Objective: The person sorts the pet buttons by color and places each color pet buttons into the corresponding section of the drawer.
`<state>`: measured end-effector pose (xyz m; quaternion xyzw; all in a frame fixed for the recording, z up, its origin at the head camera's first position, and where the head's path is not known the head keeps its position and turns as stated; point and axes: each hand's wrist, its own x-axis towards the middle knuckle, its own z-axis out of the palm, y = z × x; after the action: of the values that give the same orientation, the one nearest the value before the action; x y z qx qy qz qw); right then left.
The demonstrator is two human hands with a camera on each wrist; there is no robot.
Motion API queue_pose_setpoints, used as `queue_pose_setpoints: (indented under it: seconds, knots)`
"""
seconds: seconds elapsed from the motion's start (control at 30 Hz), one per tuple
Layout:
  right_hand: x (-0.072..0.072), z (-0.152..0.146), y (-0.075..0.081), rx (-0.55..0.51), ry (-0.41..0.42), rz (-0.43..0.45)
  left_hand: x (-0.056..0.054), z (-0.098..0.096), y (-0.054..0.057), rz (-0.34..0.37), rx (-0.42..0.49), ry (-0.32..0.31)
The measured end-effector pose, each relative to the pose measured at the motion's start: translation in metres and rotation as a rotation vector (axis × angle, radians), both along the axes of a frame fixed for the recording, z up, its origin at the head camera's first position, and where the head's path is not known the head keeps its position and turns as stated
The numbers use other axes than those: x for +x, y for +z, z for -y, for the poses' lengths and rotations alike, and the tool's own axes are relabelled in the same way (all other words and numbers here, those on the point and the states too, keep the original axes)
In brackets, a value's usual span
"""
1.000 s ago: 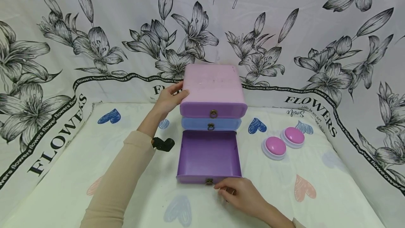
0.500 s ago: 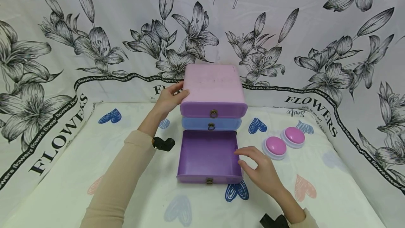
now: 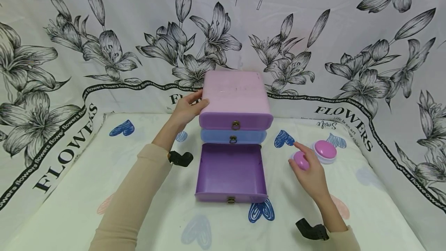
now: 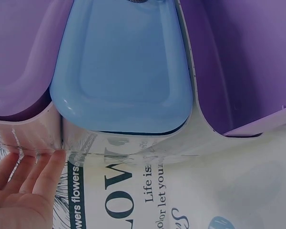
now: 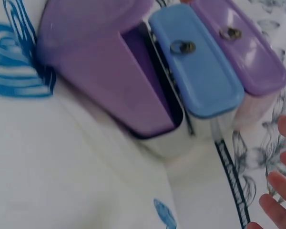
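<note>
A small three-drawer cabinet with a pink top (image 3: 237,90) stands in the middle of the head view. Its purple bottom drawer (image 3: 212,197) is pulled out and holds nothing. Above it, the blue drawer (image 3: 214,136) and the purple top drawer (image 3: 216,121) are closed. My left hand (image 3: 186,112) rests on the cabinet's left side, its straight fingers (image 4: 50,171) against the wall in the left wrist view. My right hand (image 3: 311,177) reaches over the nearer pink dome-topped round button (image 3: 300,160), thumb and fingers spread and partly hiding it.
A second pink round button (image 3: 325,149) with a white base sits just behind and right of the first. Under everything lies a white cloth (image 3: 150,220) printed with hearts. A flower-printed curtain (image 3: 156,22) hangs close behind the cabinet.
My right hand has left the front of the bottom drawer and swung right and away from me, over to the nearer button. The left hand and the drawers stay in place.
</note>
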<state>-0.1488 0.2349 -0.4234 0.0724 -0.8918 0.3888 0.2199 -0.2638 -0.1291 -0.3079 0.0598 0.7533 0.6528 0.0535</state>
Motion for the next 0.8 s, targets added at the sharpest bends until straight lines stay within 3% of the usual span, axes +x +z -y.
queue_pose_setpoints:
  seconds: [0.3, 0.57, 0.8]
  knots:
    - [-0.008, -0.027, -0.014, -0.040, -0.078, 0.168, 0.000, 0.000, 0.000, 0.000, -0.002, 0.001]
    - [-0.016, -0.043, -0.032, 0.035, -0.122, 0.249, 0.000, 0.000, 0.000, -0.002, -0.001, 0.003]
    - [-0.021, -0.052, -0.040, 0.059, -0.127, 0.369, 0.002, -0.001, 0.001, -0.002, 0.001, 0.004]
